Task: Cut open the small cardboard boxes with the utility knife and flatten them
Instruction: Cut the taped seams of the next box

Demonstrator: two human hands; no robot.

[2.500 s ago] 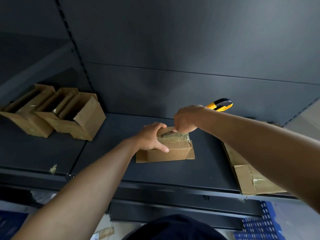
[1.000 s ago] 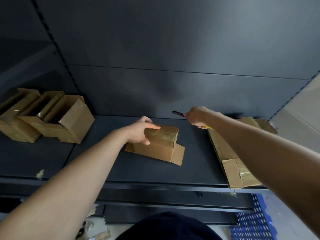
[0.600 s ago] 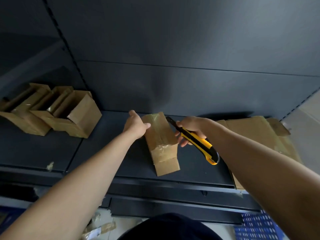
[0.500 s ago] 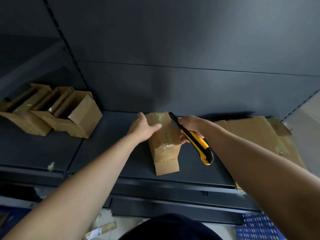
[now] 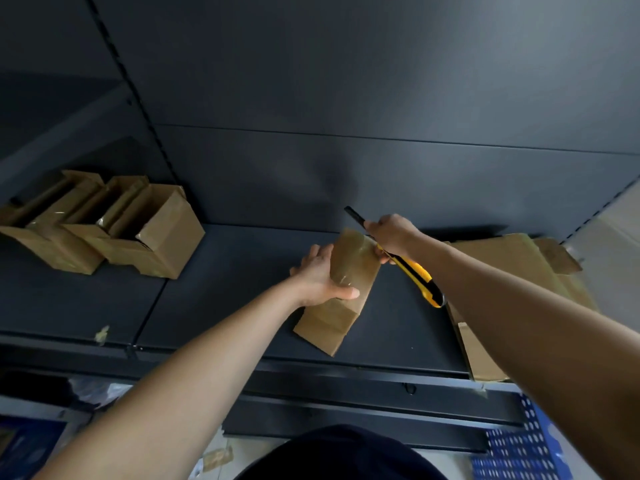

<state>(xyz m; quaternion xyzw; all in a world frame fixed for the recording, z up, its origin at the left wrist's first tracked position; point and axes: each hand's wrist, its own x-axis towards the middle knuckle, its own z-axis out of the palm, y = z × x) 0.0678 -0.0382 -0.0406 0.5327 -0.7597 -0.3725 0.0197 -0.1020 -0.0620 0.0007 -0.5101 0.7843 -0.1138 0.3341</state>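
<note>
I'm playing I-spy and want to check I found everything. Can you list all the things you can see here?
small box: one, brown, taped, middle of shelf
open boxes: three, brown, shelf's left end
flattened cardboard: one pile, brown, shelf's right end
utility knife: one, yellow and black, in right hand
shelf: one, dark grey, holds the boxes
tape scrap: one, pale, shelf's front left
perforated panel: one, blue, bottom right
left hand: one, fingers grip the small box
right hand: one, fingers grip the utility knife
</note>
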